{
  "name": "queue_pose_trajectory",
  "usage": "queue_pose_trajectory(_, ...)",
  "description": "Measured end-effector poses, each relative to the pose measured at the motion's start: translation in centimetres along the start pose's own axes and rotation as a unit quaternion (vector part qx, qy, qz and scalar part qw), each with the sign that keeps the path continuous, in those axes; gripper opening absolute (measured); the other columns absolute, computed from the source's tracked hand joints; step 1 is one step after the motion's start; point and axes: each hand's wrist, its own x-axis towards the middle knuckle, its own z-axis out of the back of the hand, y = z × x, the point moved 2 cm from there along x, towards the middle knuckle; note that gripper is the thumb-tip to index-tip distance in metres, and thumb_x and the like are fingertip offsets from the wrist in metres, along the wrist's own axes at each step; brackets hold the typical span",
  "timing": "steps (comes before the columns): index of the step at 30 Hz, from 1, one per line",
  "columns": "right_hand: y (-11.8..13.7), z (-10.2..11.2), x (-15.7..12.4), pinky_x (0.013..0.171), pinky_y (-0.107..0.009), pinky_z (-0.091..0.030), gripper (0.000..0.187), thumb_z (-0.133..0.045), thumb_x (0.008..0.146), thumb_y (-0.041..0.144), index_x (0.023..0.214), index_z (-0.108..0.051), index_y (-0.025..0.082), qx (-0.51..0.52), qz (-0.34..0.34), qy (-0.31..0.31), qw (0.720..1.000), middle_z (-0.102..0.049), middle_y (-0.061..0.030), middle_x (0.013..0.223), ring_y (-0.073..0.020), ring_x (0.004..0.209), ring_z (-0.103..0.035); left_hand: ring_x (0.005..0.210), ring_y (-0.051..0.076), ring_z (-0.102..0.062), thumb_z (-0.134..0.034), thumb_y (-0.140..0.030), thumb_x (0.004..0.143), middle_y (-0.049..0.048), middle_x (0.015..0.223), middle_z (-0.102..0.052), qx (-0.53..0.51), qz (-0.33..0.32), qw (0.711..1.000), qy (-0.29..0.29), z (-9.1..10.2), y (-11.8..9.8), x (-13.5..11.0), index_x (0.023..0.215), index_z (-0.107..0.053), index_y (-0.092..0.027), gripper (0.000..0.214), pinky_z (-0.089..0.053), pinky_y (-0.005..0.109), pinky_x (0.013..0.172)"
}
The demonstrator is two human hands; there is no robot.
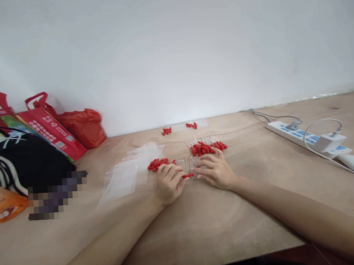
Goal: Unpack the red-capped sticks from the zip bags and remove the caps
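Between the fingertips of my left hand (pixel 172 182), which is closed, is a red rubber bulb (pixel 188 175) lying level and pointing at the other hand. My right hand (pixel 216 172) is closed too, its fingertips by the bulb's right end; what they pinch is hidden. Thin clear tubes (pixel 181 164) lie in a row just beyond both hands. A heap of loose red bulbs (pixel 157 164) sits behind my left hand. Beyond my right hand is a pile of droppers (pixel 206 147), clear tubes with red bulbs on their ends.
Clear zip bags (pixel 121 179) lie overlapping to the left. More red bulbs (pixel 166 131) and tubes rest near the wall (pixel 173 57). A white power strip (pixel 295 133) with plugs and cables is at right. Red bags (pixel 83 127) and a black bag (pixel 33 163) stand at left.
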Motion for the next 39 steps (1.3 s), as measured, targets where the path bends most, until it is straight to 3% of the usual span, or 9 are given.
queue_pose_trajectory(3,0.2,-0.2,0.1,0.095,-0.042,-0.015,0.017,-0.049,0.083,0.030,0.093,-0.062,0.028,0.001,0.007,0.000,1.000,-0.061,0.0042,0.063,-0.0110,0.075,-0.050,0.079,0.017,-0.054,-0.054,-0.024,0.076,0.0017,0.080,-0.065,-0.023,0.014,1.000,0.013,-0.4,0.1,0.1,0.076,-0.058,-0.020,0.006,-0.036,0.034,0.076)
queue_pose_trajectory(8,0.9,-0.3,0.5,0.093,-0.041,-0.016,0.016,-0.048,0.083,0.029,0.084,-0.063,0.023,-0.012,0.017,-0.011,1.000,-0.058,0.0038,0.057,-0.0102,0.068,-0.047,0.102,0.020,-0.051,-0.052,-0.032,0.080,0.0061,0.105,-0.062,-0.075,0.014,0.994,0.084,-1.3,0.3,0.0,0.104,-0.055,-0.017,0.029,-0.032,0.038,0.091)
queue_pose_trajectory(14,1.3,-0.1,0.5,0.093,-0.042,-0.015,0.016,-0.048,0.082,0.025,0.075,-0.061,0.020,-0.023,0.040,-0.014,0.999,-0.056,0.0047,0.055,-0.0092,0.066,-0.045,0.101,0.017,-0.055,-0.048,-0.023,0.083,-0.0002,0.094,-0.067,-0.108,-0.007,0.990,0.090,-1.7,0.2,-0.4,0.081,-0.062,-0.020,0.015,-0.025,0.041,0.099)
queue_pose_trajectory(25,1.0,0.5,0.1,0.092,-0.041,-0.017,0.016,-0.049,0.082,0.026,0.072,-0.061,0.021,-0.019,0.045,-0.025,0.998,-0.053,0.0055,0.050,-0.0093,0.065,-0.044,0.100,0.016,-0.056,-0.048,-0.015,0.082,-0.0026,0.087,-0.068,-0.138,-0.021,0.987,0.082,-0.9,0.5,-0.6,0.080,-0.061,-0.020,0.014,-0.020,0.042,0.102)
queue_pose_trajectory(28,-0.4,1.0,-0.7,0.090,-0.039,-0.019,0.018,-0.048,0.082,0.026,0.072,-0.063,0.021,-0.019,-0.012,-0.024,0.999,-0.056,0.0039,0.054,-0.0104,0.066,-0.045,0.095,0.016,-0.057,-0.047,-0.014,0.082,-0.0012,0.082,-0.068,-0.128,0.008,0.990,0.060,-0.3,1.8,-1.3,0.077,-0.060,-0.019,0.015,-0.029,0.042,0.096)
queue_pose_trajectory(31,-1.5,1.2,-1.4,0.083,-0.034,-0.023,0.017,-0.049,0.082,0.028,0.081,-0.065,0.024,-0.023,-0.062,-0.013,0.998,-0.056,0.0039,0.054,-0.0094,0.061,-0.044,0.082,0.015,-0.057,-0.049,-0.020,0.082,0.0020,0.081,-0.064,-0.113,0.040,0.991,0.053,0.0,2.8,-2.0,0.079,-0.060,-0.019,0.012,-0.042,0.035,0.079)
queue_pose_trajectory(34,-1.2,0.9,-1.2,0.076,-0.031,-0.024,0.019,-0.048,0.083,0.030,0.091,-0.065,0.026,-0.024,-0.079,-0.010,0.997,-0.054,0.0039,0.053,-0.0085,0.056,-0.043,0.069,0.012,-0.052,-0.047,-0.023,0.083,0.0045,0.080,-0.054,-0.103,0.103,0.989,0.029,-0.2,3.8,-2.3,0.089,-0.061,-0.018,0.017,-0.045,0.027,0.063)
queue_pose_trajectory(39,0.1,0.0,-0.1,0.074,-0.031,-0.024,0.026,-0.043,0.082,0.019,0.102,-0.060,0.020,-0.017,-0.112,0.012,0.993,-0.061,-0.0008,0.069,-0.0109,0.065,-0.048,0.079,0.016,-0.050,-0.042,-0.020,0.082,0.0068,0.085,-0.045,-0.039,0.261,0.964,-0.018,-0.7,7.0,-2.4,0.101,-0.058,-0.014,0.026,-0.046,0.030,0.071)
